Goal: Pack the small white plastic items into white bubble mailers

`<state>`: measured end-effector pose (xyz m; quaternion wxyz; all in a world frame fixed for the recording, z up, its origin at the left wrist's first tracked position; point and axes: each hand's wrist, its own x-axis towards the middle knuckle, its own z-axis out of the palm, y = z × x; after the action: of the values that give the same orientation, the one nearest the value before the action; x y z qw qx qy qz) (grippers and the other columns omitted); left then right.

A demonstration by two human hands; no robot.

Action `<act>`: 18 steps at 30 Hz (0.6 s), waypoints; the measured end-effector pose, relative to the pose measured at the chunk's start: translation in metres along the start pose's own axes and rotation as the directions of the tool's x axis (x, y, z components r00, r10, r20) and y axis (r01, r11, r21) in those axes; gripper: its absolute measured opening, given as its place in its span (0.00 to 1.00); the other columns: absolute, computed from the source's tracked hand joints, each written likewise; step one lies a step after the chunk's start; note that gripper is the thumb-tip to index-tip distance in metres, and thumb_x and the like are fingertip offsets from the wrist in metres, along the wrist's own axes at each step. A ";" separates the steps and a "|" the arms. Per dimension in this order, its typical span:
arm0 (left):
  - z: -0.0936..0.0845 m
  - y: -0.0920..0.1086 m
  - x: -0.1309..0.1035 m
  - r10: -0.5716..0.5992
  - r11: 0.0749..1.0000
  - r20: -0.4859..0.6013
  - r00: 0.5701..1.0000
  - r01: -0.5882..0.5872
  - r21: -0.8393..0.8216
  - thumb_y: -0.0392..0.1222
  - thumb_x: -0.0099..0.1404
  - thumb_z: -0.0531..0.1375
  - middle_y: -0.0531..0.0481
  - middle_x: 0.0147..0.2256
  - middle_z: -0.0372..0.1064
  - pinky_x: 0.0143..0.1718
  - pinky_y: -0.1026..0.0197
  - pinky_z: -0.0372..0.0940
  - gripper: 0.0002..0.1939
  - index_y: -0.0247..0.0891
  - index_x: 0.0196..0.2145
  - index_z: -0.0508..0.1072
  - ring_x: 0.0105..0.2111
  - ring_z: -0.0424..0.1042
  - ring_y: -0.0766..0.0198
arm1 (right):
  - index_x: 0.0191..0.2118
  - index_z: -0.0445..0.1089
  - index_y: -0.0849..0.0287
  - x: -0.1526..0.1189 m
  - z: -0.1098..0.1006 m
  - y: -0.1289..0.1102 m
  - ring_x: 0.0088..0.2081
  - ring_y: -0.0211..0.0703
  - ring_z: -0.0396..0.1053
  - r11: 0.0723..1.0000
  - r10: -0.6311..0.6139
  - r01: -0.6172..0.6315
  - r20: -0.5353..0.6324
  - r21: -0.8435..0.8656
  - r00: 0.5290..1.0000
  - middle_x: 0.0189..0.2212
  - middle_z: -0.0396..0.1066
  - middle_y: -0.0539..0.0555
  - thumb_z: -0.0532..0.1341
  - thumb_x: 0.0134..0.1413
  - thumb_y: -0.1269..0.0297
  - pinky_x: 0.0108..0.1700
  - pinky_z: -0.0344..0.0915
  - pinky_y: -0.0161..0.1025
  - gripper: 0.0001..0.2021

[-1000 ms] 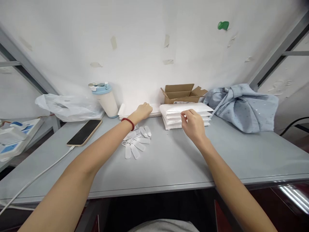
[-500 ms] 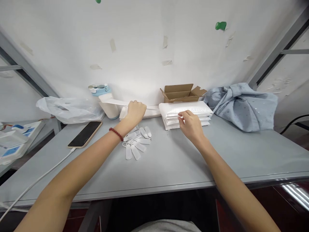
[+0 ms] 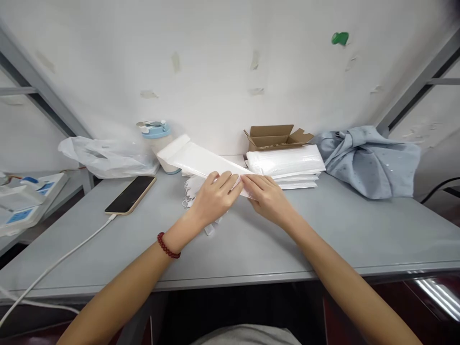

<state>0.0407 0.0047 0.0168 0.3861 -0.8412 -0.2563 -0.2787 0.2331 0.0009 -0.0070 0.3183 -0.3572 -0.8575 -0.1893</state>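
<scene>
A long white packaging bag (image 3: 206, 159) slants across the middle of the table, its far end raised at the left. Both hands pinch its near end: my left hand (image 3: 218, 196) has its fingers curled over the bag, and the fingertips of my right hand (image 3: 264, 196) meet them from the right. Under the bag and behind my left hand lie small translucent white tags (image 3: 192, 189) with loops, partly hidden. To the right of the bag is a stack of white padded mailers (image 3: 291, 165), close behind my right hand.
An open cardboard box (image 3: 276, 136) stands behind the stack. Farther right sits a grey-blue cloth bundle (image 3: 373, 163). At the left are a charging phone (image 3: 131, 195), a white plastic bag (image 3: 108, 158) and a blue-lidded cup (image 3: 160, 139). A cable (image 3: 61, 263) crosses the table's left side.
My left hand has come nearer and to the right, bringing the white bag over the tags. My right hand has left the mailer stack, moved left and closed on the bag's near end.
</scene>
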 end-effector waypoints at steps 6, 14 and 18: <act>-0.001 -0.035 -0.018 -0.263 0.960 -0.076 0.962 0.254 -0.117 0.38 0.67 0.51 0.44 0.44 0.74 0.47 0.46 0.55 0.15 0.39 0.46 0.73 0.48 0.67 0.51 | 0.56 0.63 0.60 -0.005 0.004 0.007 0.46 0.48 0.72 0.997 0.035 -0.030 -0.073 0.068 0.997 0.47 0.73 0.61 0.49 0.57 0.78 0.44 0.71 0.45 0.22; -0.022 -0.098 -0.035 -0.924 0.226 0.164 0.345 0.841 -0.491 0.44 0.62 0.56 0.42 0.50 0.71 0.51 0.43 0.62 0.18 0.38 0.48 0.73 0.52 0.67 0.49 | 0.56 0.64 0.59 -0.001 -0.007 -0.001 0.52 0.48 0.69 0.998 -0.001 0.007 -0.085 0.067 0.996 0.49 0.72 0.62 0.46 0.58 0.78 0.50 0.69 0.48 0.22; -0.036 -0.113 -0.043 -0.665 -0.120 0.685 0.297 0.863 -0.491 0.42 0.60 0.57 0.43 0.40 0.77 0.41 0.49 0.70 0.11 0.34 0.37 0.75 0.41 0.74 0.53 | 0.55 0.65 0.59 0.001 -0.013 -0.007 0.56 0.51 0.66 0.998 -0.008 0.007 0.019 0.067 1.000 0.53 0.70 0.63 0.48 0.57 0.76 0.53 0.66 0.51 0.22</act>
<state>-0.0726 0.0314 0.0648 -0.3312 -0.6118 -0.5687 -0.4389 0.2329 -0.0111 0.0024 0.3210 -0.3450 -0.8677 -0.1584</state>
